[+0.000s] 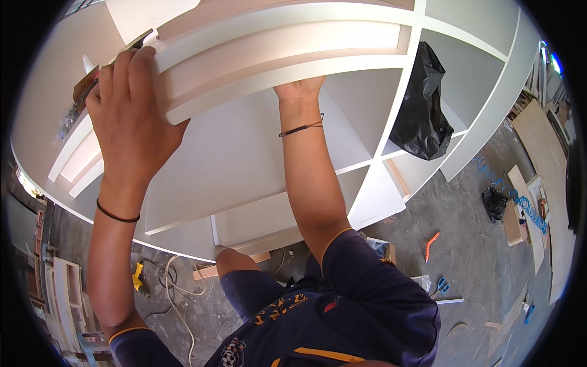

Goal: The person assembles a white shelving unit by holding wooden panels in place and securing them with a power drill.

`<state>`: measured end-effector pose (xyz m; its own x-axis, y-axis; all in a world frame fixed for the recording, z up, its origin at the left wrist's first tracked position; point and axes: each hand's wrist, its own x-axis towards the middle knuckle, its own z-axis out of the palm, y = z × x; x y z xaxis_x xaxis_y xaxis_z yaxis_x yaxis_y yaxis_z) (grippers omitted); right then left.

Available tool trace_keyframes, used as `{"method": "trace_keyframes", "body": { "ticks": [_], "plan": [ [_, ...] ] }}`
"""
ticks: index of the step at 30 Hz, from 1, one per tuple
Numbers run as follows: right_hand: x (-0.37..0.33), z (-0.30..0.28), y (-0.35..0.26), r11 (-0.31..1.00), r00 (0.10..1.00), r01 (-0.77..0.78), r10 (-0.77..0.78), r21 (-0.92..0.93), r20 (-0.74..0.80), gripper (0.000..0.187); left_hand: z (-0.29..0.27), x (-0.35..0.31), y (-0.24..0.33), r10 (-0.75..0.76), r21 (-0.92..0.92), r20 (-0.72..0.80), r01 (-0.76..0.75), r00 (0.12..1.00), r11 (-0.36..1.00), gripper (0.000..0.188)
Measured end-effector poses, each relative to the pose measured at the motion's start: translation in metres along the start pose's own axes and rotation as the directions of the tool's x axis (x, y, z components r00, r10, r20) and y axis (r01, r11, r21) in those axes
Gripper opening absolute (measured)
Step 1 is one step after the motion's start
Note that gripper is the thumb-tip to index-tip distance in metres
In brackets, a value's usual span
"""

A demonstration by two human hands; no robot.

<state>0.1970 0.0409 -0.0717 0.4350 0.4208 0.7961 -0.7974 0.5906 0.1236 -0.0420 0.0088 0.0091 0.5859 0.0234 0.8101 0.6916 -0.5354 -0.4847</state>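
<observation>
Across dark shirt (pixel 373 309), yellow lettering (pixel 282 308), hands (pixel 136 101) at white cabinet (pixel 229 150)

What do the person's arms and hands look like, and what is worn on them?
The left hand is ungloved, with a thin dark band on its wrist. The right hand is mostly hidden; a thin dark bracelet with loose ends circles its wrist. The short navy sleeves have yellow edging.
</observation>
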Motion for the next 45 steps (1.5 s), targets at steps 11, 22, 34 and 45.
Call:
{"method": "trace_keyframes", "body": {
  "ticks": [11, 22, 34, 45],
  "plan": [
    [-0.003, 0.004, -0.002, 0.999, 0.997, 0.001, -0.006, -0.053, -0.079, 0.05, -0.002, 0.0, -0.002, 0.009, -0.016, 0.005, -0.009, 1.0, 1.0, 0.078],
    [-0.056, 0.035, -0.058, 0.933, 0.95, 0.238, -0.281, -0.269, -0.136, 0.061, -0.003, 0.0, -0.001, -0.012, 0.005, 0.02, 0.012, 1.0, 1.0, 0.074],
    [-0.051, 0.083, -0.071, 0.813, 0.907, 0.106, -0.315, -0.573, -0.279, 0.061, 0.0, -0.002, -0.002, 0.007, -0.002, -0.047, -0.007, 0.999, 1.0, 0.069],
    [-0.047, 0.082, -0.075, 0.843, 0.91, 0.071, -0.274, -0.534, -0.31, 0.056, 0.001, -0.003, -0.001, -0.015, -0.034, -0.047, 0.013, 0.999, 0.999, 0.072]
  ]
}}
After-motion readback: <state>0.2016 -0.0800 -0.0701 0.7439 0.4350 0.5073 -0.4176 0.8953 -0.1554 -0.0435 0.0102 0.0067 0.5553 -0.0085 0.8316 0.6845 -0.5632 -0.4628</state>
